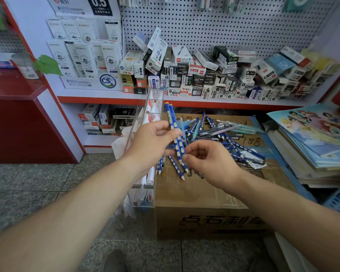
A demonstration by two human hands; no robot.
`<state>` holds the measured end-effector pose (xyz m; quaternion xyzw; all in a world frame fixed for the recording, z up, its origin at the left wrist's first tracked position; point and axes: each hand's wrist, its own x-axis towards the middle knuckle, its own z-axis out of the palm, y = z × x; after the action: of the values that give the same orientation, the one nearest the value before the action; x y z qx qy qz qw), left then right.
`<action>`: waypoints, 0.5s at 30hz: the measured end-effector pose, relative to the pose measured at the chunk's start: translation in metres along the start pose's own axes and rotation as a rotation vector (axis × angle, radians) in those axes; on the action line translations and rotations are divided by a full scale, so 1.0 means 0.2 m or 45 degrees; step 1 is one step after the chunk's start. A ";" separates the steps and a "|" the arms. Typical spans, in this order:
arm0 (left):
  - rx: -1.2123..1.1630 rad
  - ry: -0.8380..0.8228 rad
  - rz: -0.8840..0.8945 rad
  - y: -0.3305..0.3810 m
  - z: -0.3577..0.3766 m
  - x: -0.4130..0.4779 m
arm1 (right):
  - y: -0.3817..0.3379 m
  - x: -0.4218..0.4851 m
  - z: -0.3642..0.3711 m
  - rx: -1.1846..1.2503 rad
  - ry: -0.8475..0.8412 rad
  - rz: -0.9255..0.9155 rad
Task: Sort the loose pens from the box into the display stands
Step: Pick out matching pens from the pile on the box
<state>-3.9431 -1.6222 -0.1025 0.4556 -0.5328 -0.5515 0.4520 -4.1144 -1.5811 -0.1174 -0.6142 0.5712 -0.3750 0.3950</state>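
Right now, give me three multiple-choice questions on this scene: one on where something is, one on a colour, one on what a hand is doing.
1. Where does the pile of loose pens lie? A on the floor; B on top of the cardboard box; C on the red counter.
2. What colour are the pens held in the left hand? A blue with pale dots; B plain red; C black.
3. What is the left hand doing? A lying flat; B hanging empty; C gripping several pens.
Answers: B, the pile spreads over the box's top; A, blue barrels with pale dots show above the fingers; C, its fingers curl round the pens.
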 end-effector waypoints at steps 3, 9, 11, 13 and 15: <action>-0.005 -0.012 0.002 0.02 -0.01 -0.01 | 0.01 0.01 0.02 -0.024 0.003 -0.055; 0.039 -0.002 -0.032 0.02 -0.05 -0.02 | 0.03 0.03 0.05 -0.045 -0.034 -0.115; 0.043 0.030 -0.029 0.02 -0.06 -0.01 | 0.04 0.05 0.03 -0.037 -0.010 -0.062; 0.056 0.065 -0.016 0.03 -0.07 -0.01 | 0.08 0.09 0.01 -0.192 0.002 0.003; 0.065 0.093 -0.015 0.02 -0.08 0.00 | 0.15 0.13 -0.02 -0.529 -0.064 0.046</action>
<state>-3.9266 -1.6244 -0.0982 0.4900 -0.5271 -0.5233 0.4563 -4.1282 -1.6074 -0.1438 -0.6812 0.6371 -0.2267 0.2805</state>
